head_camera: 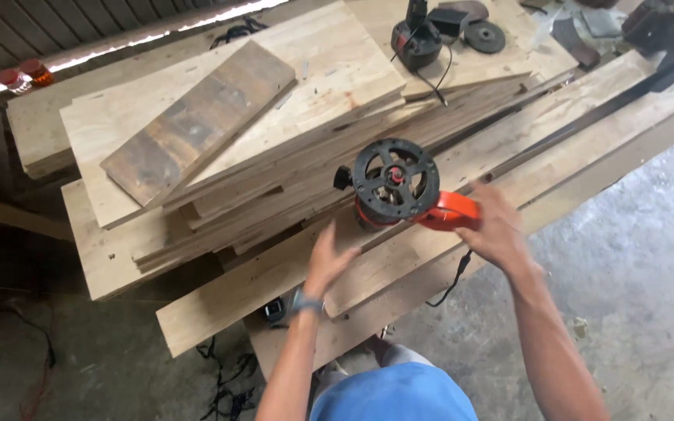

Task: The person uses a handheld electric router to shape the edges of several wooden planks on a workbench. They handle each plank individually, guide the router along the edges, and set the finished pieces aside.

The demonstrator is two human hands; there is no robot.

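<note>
An orange and black power router lies tipped on its side on long wooden boards, its round black base facing up at me. My right hand grips its orange handle at the right. My left hand hovers open just below and left of the tool's body, fingers spread, close to the tool but apart from it. A black cord hangs from the handle down over the board edge.
A stack of cut boards with a dark plank on top lies to the left. At the back stand a black tool with cord and a grinding disc. Concrete floor lies to the right, cables below.
</note>
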